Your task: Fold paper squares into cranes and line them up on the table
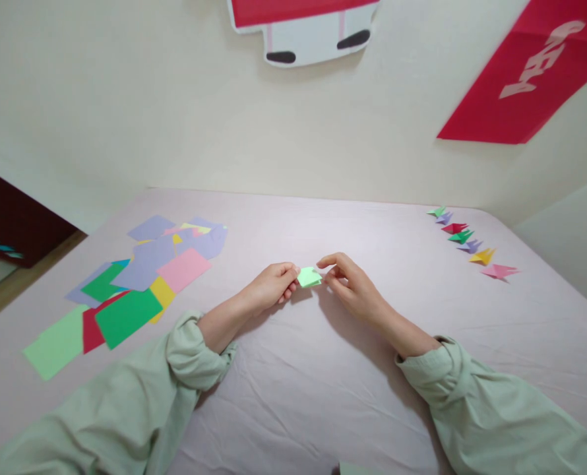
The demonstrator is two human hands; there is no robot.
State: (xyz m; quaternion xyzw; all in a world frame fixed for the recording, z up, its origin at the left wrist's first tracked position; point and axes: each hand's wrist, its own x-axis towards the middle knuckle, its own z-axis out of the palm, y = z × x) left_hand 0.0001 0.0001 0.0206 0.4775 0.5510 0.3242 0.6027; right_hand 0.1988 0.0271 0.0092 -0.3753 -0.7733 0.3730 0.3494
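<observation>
A small piece of folded light green paper [309,277] is pinched at its left end by my left hand [276,285], held just above the pale cloth. Its layers part slightly at the right end. My right hand [347,282] hovers close by on the right, thumb and index finger apart, with nothing visible between them. Whether a right fingertip brushes the paper's edge I cannot make out. Both hands cast shadows on the table cover beneath.
Loose coloured paper sheets [128,318] lie overlapping on the left of the table [293,396]. Several folded paper figures [460,236] stand in a slanting row at the right. A wall [293,132] rises behind the far edge. Something pale [357,469] shows at the bottom edge.
</observation>
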